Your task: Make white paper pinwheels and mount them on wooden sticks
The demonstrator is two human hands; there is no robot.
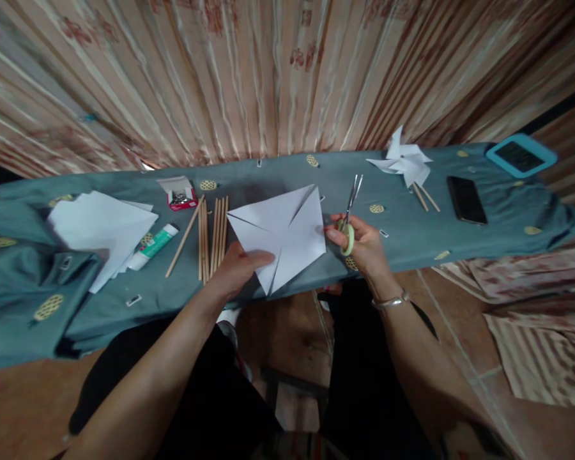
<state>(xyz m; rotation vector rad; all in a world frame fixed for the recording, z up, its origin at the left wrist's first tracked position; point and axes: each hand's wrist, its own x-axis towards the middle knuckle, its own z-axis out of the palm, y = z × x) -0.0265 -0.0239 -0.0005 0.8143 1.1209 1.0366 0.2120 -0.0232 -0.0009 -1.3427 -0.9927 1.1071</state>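
A square sheet of white paper (pixel 287 223) lies in front of me, with slits running from its corners toward the middle. My left hand (pixel 239 263) grips its lower left edge, thumb on top and fingers underneath. At the sheet's right side, my right hand (pixel 361 243) holds scissors (pixel 349 211) by their light green handles. The blades point away from me, slightly parted and clear of the paper. Left of the sheet lie several wooden sticks (pixel 215 233) side by side.
Further left are a stack of white paper (pixel 100 223), a glue stick (pixel 156 246) and an open red box of small metal pieces (pixel 181 197). To the right lie paper pinwheels (pixel 407 163) on sticks, a black phone (pixel 466 200) and a blue-framed device (pixel 521 155). A curtain (pixel 278 76) hangs behind the cloth-covered table (pixel 402 239).
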